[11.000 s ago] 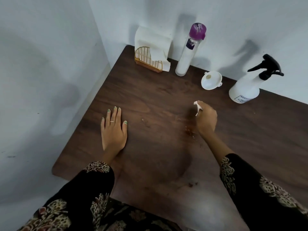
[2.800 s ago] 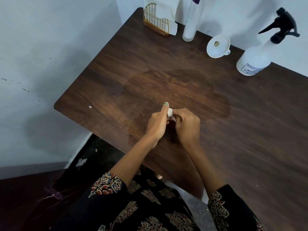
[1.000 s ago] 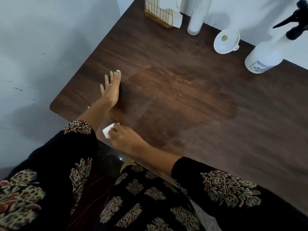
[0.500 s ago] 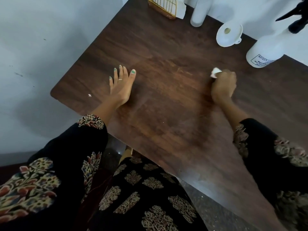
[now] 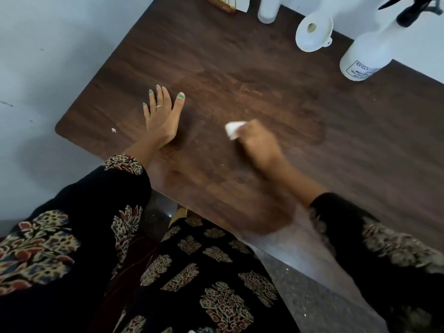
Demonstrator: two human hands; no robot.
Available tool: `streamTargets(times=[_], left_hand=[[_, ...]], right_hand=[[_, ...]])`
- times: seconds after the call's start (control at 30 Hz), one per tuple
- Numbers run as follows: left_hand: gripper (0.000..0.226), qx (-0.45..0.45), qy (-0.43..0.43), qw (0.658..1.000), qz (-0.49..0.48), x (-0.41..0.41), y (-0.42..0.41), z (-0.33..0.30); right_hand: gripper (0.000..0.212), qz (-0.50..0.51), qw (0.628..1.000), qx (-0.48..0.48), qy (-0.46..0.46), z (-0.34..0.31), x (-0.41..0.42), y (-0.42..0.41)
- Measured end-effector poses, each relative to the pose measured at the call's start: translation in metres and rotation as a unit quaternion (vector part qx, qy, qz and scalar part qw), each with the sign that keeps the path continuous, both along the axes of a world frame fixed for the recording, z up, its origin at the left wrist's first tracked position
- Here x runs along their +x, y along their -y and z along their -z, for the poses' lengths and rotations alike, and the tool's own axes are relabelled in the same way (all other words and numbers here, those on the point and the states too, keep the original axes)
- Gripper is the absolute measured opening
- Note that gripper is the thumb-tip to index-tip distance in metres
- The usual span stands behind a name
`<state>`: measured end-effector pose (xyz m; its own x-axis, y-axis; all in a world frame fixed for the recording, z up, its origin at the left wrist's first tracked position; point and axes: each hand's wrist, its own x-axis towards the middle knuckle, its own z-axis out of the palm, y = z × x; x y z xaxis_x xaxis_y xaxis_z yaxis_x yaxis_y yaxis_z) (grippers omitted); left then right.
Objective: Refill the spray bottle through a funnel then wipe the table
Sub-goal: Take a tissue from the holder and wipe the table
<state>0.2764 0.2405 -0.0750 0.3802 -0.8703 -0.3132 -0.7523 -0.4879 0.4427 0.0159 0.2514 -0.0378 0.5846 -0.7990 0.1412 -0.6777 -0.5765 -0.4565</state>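
Observation:
My right hand [image 5: 258, 143] is closed around a small white wad of tissue [image 5: 233, 129] and presses it onto the dark wooden table [image 5: 360, 145] near its middle; the hand is blurred. My left hand [image 5: 162, 118] lies flat on the table to the left, fingers spread, holding nothing. A darker damp patch spreads across the wood beyond both hands. The white spray bottle [image 5: 367, 56] with a black trigger head stands at the back right. The white funnel [image 5: 312, 32] lies on its side just left of it.
A tall white bottle [image 5: 268, 8] and a gold wire holder with tissue [image 5: 228, 2] stand at the table's back edge, cut off by the frame. A tiny white scrap [image 5: 113, 130] lies near the table's left corner. White walls border the table at left and back.
My right hand has swept the tissue from the back right, near the spray bottle, toward the table's middle and closer to me. My left hand stays flat in about the same spot.

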Motion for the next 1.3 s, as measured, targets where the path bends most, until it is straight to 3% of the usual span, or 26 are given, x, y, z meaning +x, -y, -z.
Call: streamTargets(times=[0.13, 0.2, 0.27, 0.33, 0.43, 0.5, 0.57, 0.63, 0.7, 0.77, 0.83, 0.9, 1.0, 1.1, 1.2, 1.3], left_hand=[[0.077, 0.004, 0.003, 1.000, 0.006, -0.005, -0.004, -0.003], [0.077, 0.006, 0.000, 1.000, 0.008, -0.005, -0.004, -0.004], [0.078, 0.008, 0.003, 1.000, 0.012, -0.004, -0.005, -0.003], [0.079, 0.006, 0.012, 1.000, 0.016, -0.004, -0.006, -0.002], [0.079, 0.007, 0.023, 1.000, 0.016, -0.006, -0.006, 0.000], [0.078, 0.010, 0.026, 1.000, 0.015, -0.006, -0.006, -0.001], [0.077, 0.010, 0.024, 1.000, 0.015, -0.005, -0.005, -0.001], [0.078, 0.006, 0.014, 1.000, 0.014, -0.004, -0.005, -0.002], [0.080, 0.003, 0.005, 1.000, 0.014, -0.004, -0.007, -0.002], [0.082, -0.002, 0.003, 1.000, 0.018, -0.005, -0.011, -0.002], [0.082, -0.008, 0.008, 1.000, 0.026, -0.008, -0.015, 0.000], [0.081, -0.010, 0.008, 0.999, 0.033, -0.009, -0.019, 0.000], [0.080, -0.014, 0.009, 0.999, 0.037, -0.010, -0.021, 0.000], [0.079, -0.018, 0.016, 0.999, 0.036, -0.012, -0.022, -0.001], [0.079, -0.011, 0.015, 0.999, 0.035, -0.013, -0.022, -0.003], [0.078, -0.002, 0.008, 0.999, 0.040, -0.013, -0.023, -0.006]], right_hand=[[0.025, 0.304, 0.946, 0.007, -0.111, -0.001, -0.098, 0.074], [0.027, 0.401, 0.910, 0.027, -0.106, 0.000, -0.104, 0.081], [0.025, 0.436, 0.894, 0.021, -0.096, 0.001, -0.078, 0.066], [0.020, 0.365, 0.928, 0.024, -0.078, 0.002, -0.035, 0.030], [0.011, 0.143, 0.988, 0.053, 0.008, 0.010, 0.030, -0.054], [0.004, -0.023, 0.998, 0.051, -0.026, 0.002, 0.060, -0.102], [0.008, -0.149, 0.988, -0.016, -0.038, 0.004, 0.060, -0.116], [0.011, -0.178, 0.981, -0.008, -0.072, 0.005, 0.041, -0.098], [0.027, -0.103, 0.994, -0.009, -0.042, 0.011, 0.007, -0.063], [0.028, 0.067, 0.997, -0.024, -0.038, 0.010, -0.041, -0.015], [0.029, 0.239, 0.964, -0.036, -0.109, 0.010, -0.094, 0.028], [0.031, 0.398, 0.908, -0.010, -0.131, 0.009, -0.132, 0.050], [0.034, 0.479, 0.872, 0.000, -0.095, 0.002, -0.126, 0.041], [0.019, 0.391, 0.918, 0.007, -0.065, -0.005, -0.071, -0.004], [0.005, 0.173, 0.981, 0.031, -0.079, -0.005, -0.003, -0.075], [0.011, -0.017, 0.994, 0.054, -0.092, 0.000, 0.042, -0.129]])
